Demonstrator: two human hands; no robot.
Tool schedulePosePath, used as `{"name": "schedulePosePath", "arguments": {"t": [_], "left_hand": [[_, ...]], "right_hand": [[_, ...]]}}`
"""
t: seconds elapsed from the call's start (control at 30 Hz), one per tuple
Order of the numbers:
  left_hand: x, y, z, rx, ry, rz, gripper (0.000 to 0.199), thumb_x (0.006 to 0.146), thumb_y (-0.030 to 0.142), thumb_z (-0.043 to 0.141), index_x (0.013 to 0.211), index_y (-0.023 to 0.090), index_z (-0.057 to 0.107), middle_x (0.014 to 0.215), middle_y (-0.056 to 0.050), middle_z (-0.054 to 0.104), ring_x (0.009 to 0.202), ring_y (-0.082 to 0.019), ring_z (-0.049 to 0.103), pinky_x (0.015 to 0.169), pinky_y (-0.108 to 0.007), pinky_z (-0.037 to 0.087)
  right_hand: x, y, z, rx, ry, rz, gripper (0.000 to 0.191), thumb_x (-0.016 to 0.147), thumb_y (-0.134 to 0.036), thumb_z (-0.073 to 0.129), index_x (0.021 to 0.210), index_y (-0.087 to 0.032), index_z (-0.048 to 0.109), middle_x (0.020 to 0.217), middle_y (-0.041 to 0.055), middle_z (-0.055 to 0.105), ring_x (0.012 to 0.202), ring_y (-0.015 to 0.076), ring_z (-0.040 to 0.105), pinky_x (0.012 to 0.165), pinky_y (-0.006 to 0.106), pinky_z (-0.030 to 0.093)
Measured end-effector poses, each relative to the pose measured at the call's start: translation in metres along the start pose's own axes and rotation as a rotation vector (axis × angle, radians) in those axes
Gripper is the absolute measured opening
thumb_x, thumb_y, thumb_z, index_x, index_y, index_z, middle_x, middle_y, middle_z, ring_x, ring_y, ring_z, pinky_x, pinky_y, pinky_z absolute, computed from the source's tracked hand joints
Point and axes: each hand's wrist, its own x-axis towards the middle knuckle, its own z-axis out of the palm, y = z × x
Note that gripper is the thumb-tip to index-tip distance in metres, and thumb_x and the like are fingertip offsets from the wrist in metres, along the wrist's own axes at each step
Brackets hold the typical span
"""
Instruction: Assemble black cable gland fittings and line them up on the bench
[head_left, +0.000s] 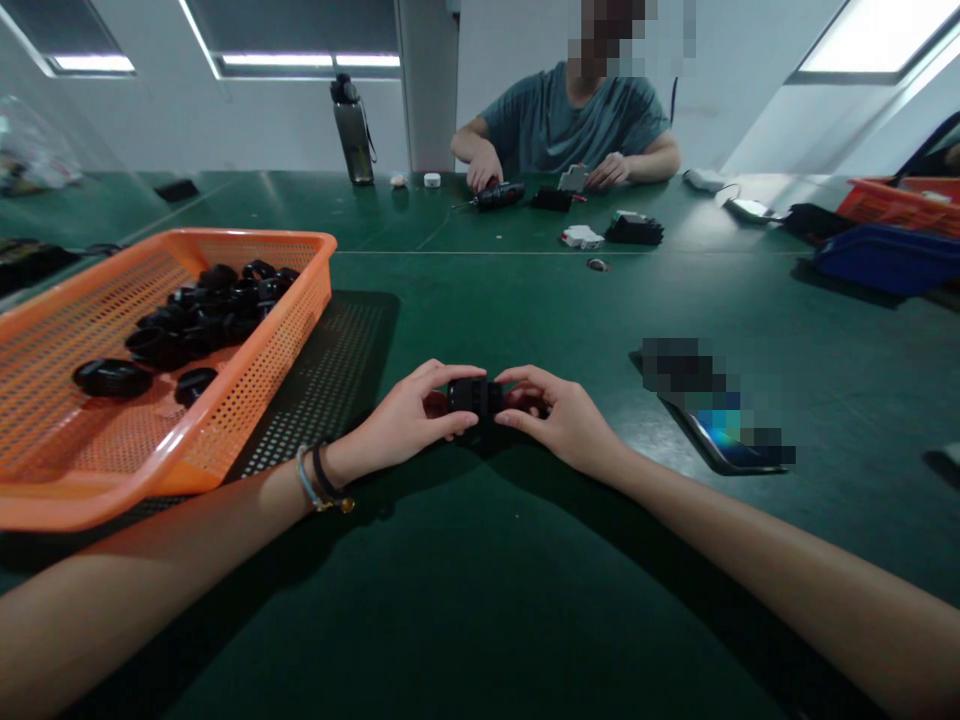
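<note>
A black ribbed cylindrical fitting (475,398) lies crosswise between my two hands, just above or on the green table (480,600); I cannot tell which. My left hand (424,405) grips its left end between thumb and fingers. Around the left wrist are a dark band and a light bracelet. At the fitting's right end, my right hand (551,410) pinches it with thumb and fingertips. To the left stands an orange perforated basket (300,330) with several similar black fittings (217,310) in it.
A phone (720,420) lies to the right. Across the table a person in a teal shirt (574,125) has a hand on a power drill (499,194), near small white and black parts (634,228). A bottle (352,130) stands at the back; a blue bin (892,258) is far right.
</note>
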Motion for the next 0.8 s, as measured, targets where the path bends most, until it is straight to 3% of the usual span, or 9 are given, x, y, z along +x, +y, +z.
{"name": "schedulePosePath", "arguments": {"t": [0.8], "left_hand": [[-0.0002,0.0002,0.0006,0.021,0.010,0.000,0.039,0.077,0.024,0.062,0.115,0.023,0.055,0.099,0.001,0.047,0.063,-0.006,0.058,0.062,-0.024,0.053]], "right_hand": [[0.0003,-0.0005,0.0001,-0.051,-0.004,0.046,0.026,0.072,-0.028,0.066,0.095,-0.018,0.062,0.065,-0.0025,0.063,0.053,0.0109,0.050,0.053,0.025,0.039]]}}
